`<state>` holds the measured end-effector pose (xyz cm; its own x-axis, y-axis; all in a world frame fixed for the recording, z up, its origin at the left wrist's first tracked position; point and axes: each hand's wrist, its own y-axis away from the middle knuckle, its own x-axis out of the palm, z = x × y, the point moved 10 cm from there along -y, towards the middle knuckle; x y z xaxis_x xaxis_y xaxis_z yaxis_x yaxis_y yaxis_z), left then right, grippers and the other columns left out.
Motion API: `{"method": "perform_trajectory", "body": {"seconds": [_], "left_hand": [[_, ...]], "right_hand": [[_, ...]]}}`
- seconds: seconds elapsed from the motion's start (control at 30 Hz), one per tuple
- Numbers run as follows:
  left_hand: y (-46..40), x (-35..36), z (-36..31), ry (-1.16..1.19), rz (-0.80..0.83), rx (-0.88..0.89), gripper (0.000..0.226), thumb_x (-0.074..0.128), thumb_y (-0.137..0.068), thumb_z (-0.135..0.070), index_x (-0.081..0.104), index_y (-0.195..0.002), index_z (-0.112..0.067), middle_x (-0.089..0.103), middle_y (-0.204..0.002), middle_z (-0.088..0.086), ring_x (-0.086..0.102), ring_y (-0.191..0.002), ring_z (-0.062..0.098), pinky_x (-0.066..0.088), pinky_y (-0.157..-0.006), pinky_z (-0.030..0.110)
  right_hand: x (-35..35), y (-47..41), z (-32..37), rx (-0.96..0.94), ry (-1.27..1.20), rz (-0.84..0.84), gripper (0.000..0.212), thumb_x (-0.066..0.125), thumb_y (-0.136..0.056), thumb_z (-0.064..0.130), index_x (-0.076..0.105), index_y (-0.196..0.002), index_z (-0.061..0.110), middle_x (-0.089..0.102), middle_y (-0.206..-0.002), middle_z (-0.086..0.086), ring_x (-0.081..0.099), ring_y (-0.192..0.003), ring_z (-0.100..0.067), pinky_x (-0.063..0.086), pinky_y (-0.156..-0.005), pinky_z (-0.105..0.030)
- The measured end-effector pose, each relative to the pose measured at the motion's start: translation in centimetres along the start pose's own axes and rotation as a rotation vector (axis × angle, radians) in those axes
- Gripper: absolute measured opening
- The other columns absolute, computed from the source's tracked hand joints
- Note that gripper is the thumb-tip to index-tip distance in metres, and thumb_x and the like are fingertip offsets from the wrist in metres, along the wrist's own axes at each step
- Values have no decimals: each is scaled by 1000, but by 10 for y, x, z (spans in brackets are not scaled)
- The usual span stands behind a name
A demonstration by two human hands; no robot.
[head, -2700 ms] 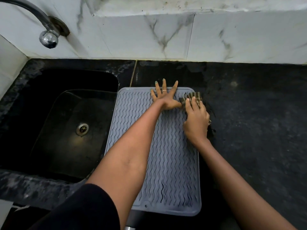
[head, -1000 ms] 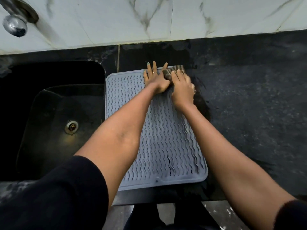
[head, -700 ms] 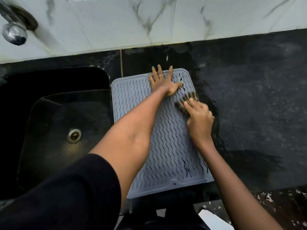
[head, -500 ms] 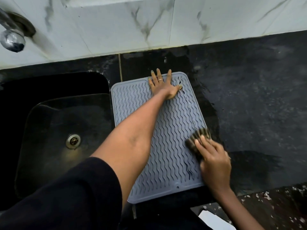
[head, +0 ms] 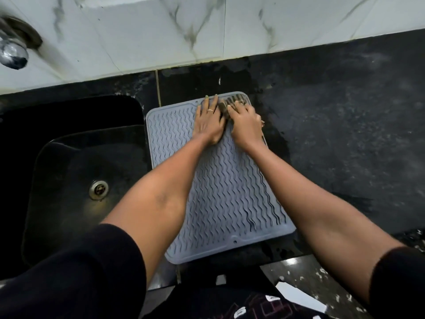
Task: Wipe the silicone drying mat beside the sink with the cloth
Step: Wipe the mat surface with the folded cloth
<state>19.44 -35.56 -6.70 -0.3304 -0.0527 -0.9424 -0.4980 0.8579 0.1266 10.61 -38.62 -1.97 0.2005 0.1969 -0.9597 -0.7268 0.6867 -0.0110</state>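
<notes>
Both hands engaged: left hand (head: 208, 122) flat, pinning floppy, light mat (head: 220, 192); right hand (head: 246, 125) clenched over soft cloth (head: 233, 102).

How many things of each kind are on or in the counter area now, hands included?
Hands: 2, left hand and right hand
Cloth: 1
Drying mat: 1
Sink: 1
Tap: 1
Total: 6
</notes>
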Motion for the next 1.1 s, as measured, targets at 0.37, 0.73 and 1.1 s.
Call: {"method": "perform_trajectory", "body": {"seconds": [0.37, 0.73, 1.1], "left_hand": [[29, 3, -1, -75, 84, 15, 62, 20, -101, -44, -3, -153, -18, -6, -162, 4, -9, -149, 23, -5, -120, 41], [93, 18, -5, -72, 29, -48, 61, 17, -101, -47, -1, -153, -20, -4, -162, 3, -6, -149, 24, -3, -121, 42], [173, 30, -5, -59, -29, -70, 62, 18, -101, -49, 0, -153, -22, -2, -162, 2, -5, -149, 21, -5, -120, 39]], "right_hand": [[-20, 207, -26, 7, 30, -188, 47, 66, -67, -9, 69, -111, 8, 68, -117, -13, 63, -102, -36, 51, -78, -47], [-41, 111, -14, 40, -197, -154, 45, 48, -87, 0, 58, -127, 16, 54, -137, -9, 45, -124, -32, 36, -99, -45], [-14, 218, -29, -28, -107, -322, 42, 58, -76, -7, 69, -112, 13, 67, -120, -9, 58, -103, -36, 44, -84, -45]]}}
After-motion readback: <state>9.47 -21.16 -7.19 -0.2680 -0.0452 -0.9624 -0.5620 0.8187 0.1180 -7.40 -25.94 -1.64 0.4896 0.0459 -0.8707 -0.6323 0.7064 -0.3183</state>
